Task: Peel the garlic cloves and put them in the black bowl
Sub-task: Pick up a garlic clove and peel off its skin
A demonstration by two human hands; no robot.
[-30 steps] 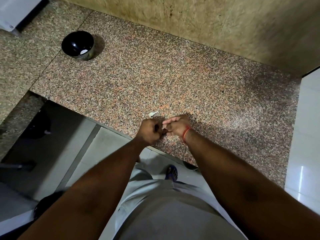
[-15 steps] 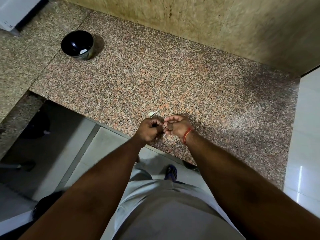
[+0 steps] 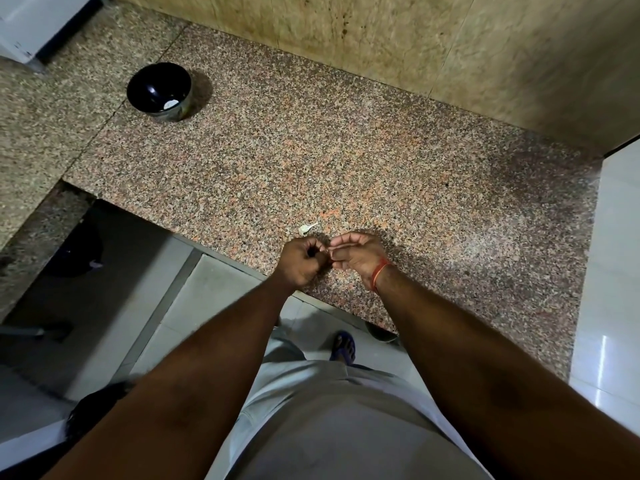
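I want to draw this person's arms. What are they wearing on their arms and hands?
Both forearms are bare, with no sleeves showing. The left hand wears nothing: no glove, ring or watch. The right hand is bare too, but its wrist has a thin orange-red thread band tied round it.

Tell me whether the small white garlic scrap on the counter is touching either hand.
Apart. The head view shows bare speckled counter between the white garlic scrap and both the left hand and right hand, which are below it.
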